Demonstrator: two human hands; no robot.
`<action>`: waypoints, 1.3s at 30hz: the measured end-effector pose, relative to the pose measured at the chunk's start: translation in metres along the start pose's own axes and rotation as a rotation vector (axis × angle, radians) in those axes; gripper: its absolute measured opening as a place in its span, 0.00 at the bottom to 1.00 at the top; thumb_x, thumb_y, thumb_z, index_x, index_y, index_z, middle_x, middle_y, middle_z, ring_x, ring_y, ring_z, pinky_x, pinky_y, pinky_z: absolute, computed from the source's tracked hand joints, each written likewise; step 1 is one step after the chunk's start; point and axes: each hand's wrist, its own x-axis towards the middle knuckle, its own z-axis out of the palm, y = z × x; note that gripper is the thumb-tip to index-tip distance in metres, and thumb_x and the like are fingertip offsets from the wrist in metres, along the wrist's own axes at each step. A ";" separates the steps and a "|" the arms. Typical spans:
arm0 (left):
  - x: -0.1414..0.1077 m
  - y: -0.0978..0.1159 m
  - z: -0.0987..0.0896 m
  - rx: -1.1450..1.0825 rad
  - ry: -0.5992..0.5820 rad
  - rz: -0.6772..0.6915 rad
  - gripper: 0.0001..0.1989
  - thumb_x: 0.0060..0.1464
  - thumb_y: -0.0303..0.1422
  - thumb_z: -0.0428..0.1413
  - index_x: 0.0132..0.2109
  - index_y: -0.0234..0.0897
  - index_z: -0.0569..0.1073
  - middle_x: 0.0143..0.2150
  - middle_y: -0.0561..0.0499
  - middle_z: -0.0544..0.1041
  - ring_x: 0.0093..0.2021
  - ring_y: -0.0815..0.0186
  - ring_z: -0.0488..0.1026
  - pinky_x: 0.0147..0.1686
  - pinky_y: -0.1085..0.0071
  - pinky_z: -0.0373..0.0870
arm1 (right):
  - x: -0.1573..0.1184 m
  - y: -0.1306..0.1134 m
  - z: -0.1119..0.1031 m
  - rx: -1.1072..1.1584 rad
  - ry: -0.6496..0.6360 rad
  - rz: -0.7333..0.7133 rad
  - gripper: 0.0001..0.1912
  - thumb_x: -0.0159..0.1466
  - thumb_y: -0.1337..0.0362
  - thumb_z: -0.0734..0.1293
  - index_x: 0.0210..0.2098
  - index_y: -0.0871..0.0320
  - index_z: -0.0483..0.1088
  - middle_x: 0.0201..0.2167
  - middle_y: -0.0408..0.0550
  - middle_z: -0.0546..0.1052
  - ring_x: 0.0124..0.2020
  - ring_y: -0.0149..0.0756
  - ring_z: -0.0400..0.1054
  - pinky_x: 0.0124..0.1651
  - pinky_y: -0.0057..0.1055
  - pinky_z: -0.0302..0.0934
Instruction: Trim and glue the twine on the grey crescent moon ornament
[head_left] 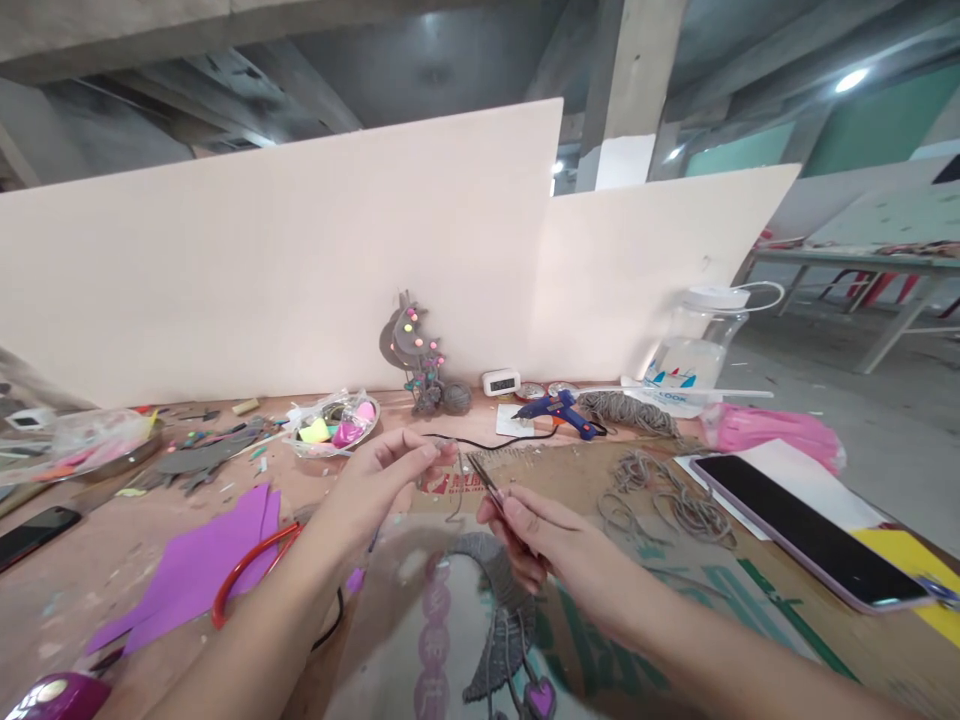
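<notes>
"Grey yarn-wrapped crescent [506, 585] below you: why on brown printed cardboard [555, 480]?"

"Probably shielding the tabletop [60, 600]. Your left hand [386, 480] pinches thin grey yarn [460, 490]; your right hand [529, 530] grips a slim dark metal tool [484, 471]."

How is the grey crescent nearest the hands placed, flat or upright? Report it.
Flat: the grey crescent lies on the cardboard, its broad face up, a purple heart beside its lower end.
</notes>
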 end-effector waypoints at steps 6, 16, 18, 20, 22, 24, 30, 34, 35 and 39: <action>-0.003 -0.004 0.011 0.167 -0.030 0.092 0.08 0.54 0.36 0.56 0.31 0.36 0.71 0.30 0.53 0.76 0.37 0.67 0.73 0.38 0.73 0.65 | -0.002 0.006 0.003 0.265 -0.064 0.088 0.17 0.62 0.50 0.61 0.37 0.58 0.65 0.22 0.35 0.54 0.18 0.21 0.41 0.22 0.24 0.37; -0.007 -0.004 0.023 0.289 -0.049 0.101 0.06 0.54 0.34 0.54 0.32 0.35 0.71 0.30 0.55 0.73 0.32 0.71 0.69 0.34 0.75 0.64 | -0.003 0.008 0.006 0.370 -0.086 0.080 0.13 0.65 0.54 0.60 0.36 0.58 0.65 0.21 0.36 0.54 0.17 0.21 0.40 0.22 0.24 0.36; -0.006 -0.004 0.022 0.294 -0.062 0.106 0.07 0.54 0.34 0.54 0.31 0.35 0.70 0.30 0.55 0.72 0.32 0.71 0.68 0.34 0.75 0.64 | -0.003 0.009 0.007 0.390 -0.086 0.077 0.13 0.66 0.55 0.59 0.36 0.59 0.65 0.21 0.36 0.54 0.17 0.21 0.41 0.22 0.24 0.36; -0.006 -0.005 0.022 0.293 -0.073 0.111 0.07 0.54 0.34 0.54 0.31 0.35 0.69 0.30 0.55 0.72 0.32 0.71 0.68 0.34 0.75 0.64 | -0.003 0.009 0.008 0.404 -0.085 0.071 0.13 0.66 0.56 0.58 0.36 0.59 0.66 0.21 0.36 0.54 0.17 0.21 0.41 0.22 0.24 0.36; -0.006 -0.006 0.021 0.300 -0.076 0.119 0.07 0.54 0.34 0.53 0.31 0.35 0.69 0.29 0.56 0.71 0.31 0.71 0.67 0.34 0.75 0.63 | -0.003 0.009 0.008 0.414 -0.086 0.067 0.13 0.66 0.56 0.58 0.36 0.59 0.66 0.21 0.36 0.54 0.18 0.21 0.41 0.22 0.24 0.36; -0.006 -0.007 0.020 0.320 -0.076 0.127 0.07 0.54 0.34 0.53 0.31 0.35 0.69 0.29 0.56 0.70 0.31 0.71 0.67 0.34 0.75 0.63 | -0.002 0.009 0.008 0.420 -0.079 0.065 0.12 0.66 0.56 0.58 0.36 0.59 0.66 0.21 0.36 0.53 0.17 0.21 0.42 0.22 0.24 0.36; -0.007 -0.005 0.023 0.316 -0.079 0.125 0.07 0.54 0.33 0.53 0.30 0.36 0.69 0.29 0.57 0.71 0.31 0.72 0.67 0.33 0.76 0.63 | -0.003 0.013 0.010 0.423 -0.059 0.061 0.13 0.66 0.55 0.58 0.36 0.58 0.65 0.20 0.35 0.52 0.17 0.20 0.41 0.22 0.23 0.37; -0.006 -0.003 0.018 0.350 -0.070 0.091 0.08 0.54 0.36 0.54 0.32 0.36 0.71 0.31 0.55 0.73 0.33 0.70 0.69 0.35 0.75 0.63 | 0.002 0.006 0.002 0.301 -0.022 0.024 0.15 0.65 0.52 0.57 0.37 0.57 0.65 0.21 0.36 0.53 0.17 0.21 0.41 0.21 0.23 0.39; -0.004 -0.002 0.014 0.364 -0.073 0.075 0.09 0.54 0.38 0.54 0.32 0.36 0.72 0.31 0.55 0.74 0.33 0.69 0.69 0.35 0.74 0.64 | 0.005 0.003 -0.005 0.191 0.014 -0.010 0.15 0.65 0.51 0.57 0.37 0.57 0.65 0.21 0.36 0.55 0.17 0.22 0.44 0.21 0.23 0.42; 0.004 -0.002 -0.009 0.345 -0.110 -0.004 0.12 0.53 0.42 0.55 0.32 0.36 0.74 0.29 0.54 0.75 0.32 0.68 0.70 0.35 0.73 0.64 | 0.019 -0.003 -0.048 -0.656 0.207 -0.250 0.14 0.63 0.55 0.59 0.43 0.56 0.68 0.33 0.47 0.71 0.32 0.35 0.65 0.36 0.30 0.59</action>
